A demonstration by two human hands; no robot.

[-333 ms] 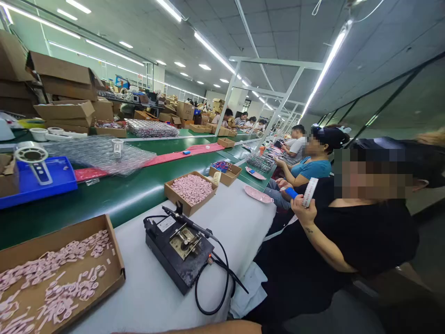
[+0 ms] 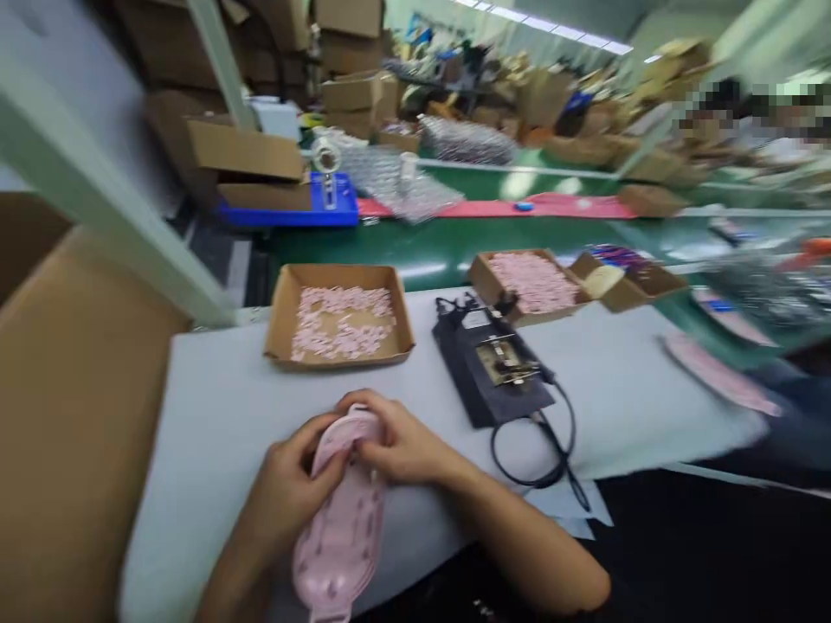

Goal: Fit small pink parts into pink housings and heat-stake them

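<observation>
A long pink plastic shell (image 2: 341, 541) with rounded ends and a tab at each end is held over the white-covered bench. My left hand (image 2: 292, 472) is closed on its left edge, thumb pressing on the inner face. From the upper right, my right hand (image 2: 399, 441) grips the far end, with fingers behind it and the thumb inside. Both thumbs meet near the upper part of the shell. Whether a small part lies under them is hidden by the fingers and blur.
Beyond my hands stands a cardboard tray (image 2: 276, 337) of small pink parts. A black soldering station (image 2: 464, 381) with a looped cable sits to the right. Behind it are a box of pink pieces (image 2: 532, 281) and a box of wires (image 2: 662, 281). A large carton (image 2: 78, 415) rises at left.
My view has swung left and down from the co-workers to the bench in front of me. Both hands and the pink shell have come into view; before, only a forearm showed at the bottom edge.
</observation>
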